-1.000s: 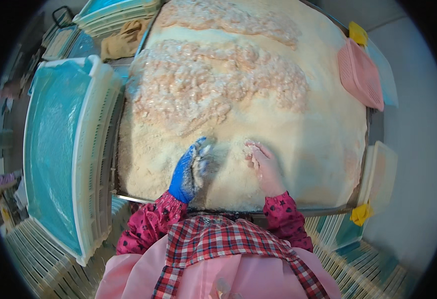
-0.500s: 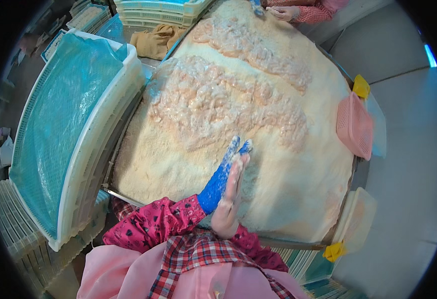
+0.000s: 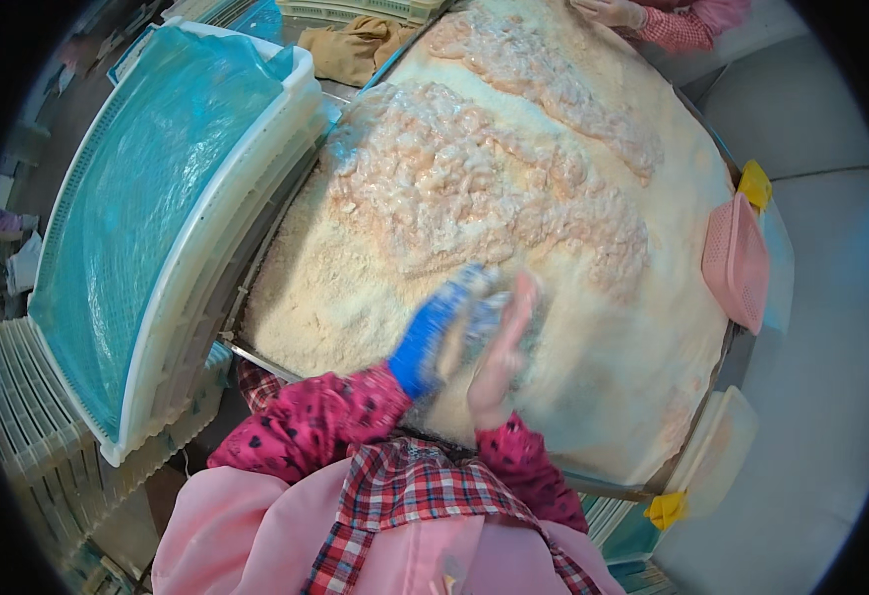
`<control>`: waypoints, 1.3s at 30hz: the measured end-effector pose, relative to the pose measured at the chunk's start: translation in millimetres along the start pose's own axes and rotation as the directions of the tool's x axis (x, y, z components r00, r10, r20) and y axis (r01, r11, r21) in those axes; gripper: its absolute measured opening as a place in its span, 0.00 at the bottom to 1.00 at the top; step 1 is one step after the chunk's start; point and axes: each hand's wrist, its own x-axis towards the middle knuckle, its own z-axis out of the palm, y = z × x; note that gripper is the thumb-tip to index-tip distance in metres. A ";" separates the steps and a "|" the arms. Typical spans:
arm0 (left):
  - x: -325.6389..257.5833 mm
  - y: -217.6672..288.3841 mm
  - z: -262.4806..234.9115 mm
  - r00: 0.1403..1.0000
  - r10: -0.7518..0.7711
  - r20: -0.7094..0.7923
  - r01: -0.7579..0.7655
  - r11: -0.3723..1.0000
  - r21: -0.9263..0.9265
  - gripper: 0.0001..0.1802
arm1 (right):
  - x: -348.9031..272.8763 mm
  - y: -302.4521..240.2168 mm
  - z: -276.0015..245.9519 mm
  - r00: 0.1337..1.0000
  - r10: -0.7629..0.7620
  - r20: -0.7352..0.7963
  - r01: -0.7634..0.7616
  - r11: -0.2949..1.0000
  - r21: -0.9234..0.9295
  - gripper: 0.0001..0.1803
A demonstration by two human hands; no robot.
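My left hand (image 3: pixel 433 327), in a blue glove dusted with white powder, is raised over the near part of a wide powder-covered table. Motion blurs its fingers, but they look stretched out and apart. Close beside it on the right, my right hand (image 3: pixel 502 349) is held edge-up, its fingers straight, in a pale thin covering. I see nothing held in either hand. Below and around them spreads a thick layer of pale powder (image 3: pixel 306 332). Just beyond lies a heap of wet, glossy, pinkish pieces (image 3: pixel 454 183), partly coated in powder. Farther off is a second band of such pieces (image 3: pixel 554 89).
At left, stacked white trays (image 3: pixel 246 169) carry a blue sheet (image 3: pixel 172 188). A brown cloth (image 3: pixel 355 50) lies behind them. A pink perforated basket (image 3: pixel 737 263) hangs at the right edge, near yellow clips (image 3: pixel 754 185). Another person's hand (image 3: pixel 608 12) is at the far end.
My hands have moved from nearly palm to palm to a little apart, with the right shifted rightward. The view has shifted slightly. The other person's hand remains at the far end.
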 end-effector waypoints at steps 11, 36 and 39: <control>-41.5 70.9 -89.9 0.958 0.101 -0.269 -0.122 0.990 -0.063 0.26 | -22.9 65.3 -68.0 0.983 0.172 0.057 -0.163 0.976 -0.144 0.07; -0.8 -4.0 -21.9 1.000 0.013 -0.008 -0.015 0.901 -0.433 0.27 | -44.0 -29.3 -5.6 0.849 -0.301 0.435 0.456 0.834 -0.312 0.20; -5.6 8.0 -6.3 0.995 0.059 0.081 -0.032 0.953 -0.302 0.29 | -50.3 4.3 4.1 0.894 -0.414 0.173 0.418 0.908 0.010 0.31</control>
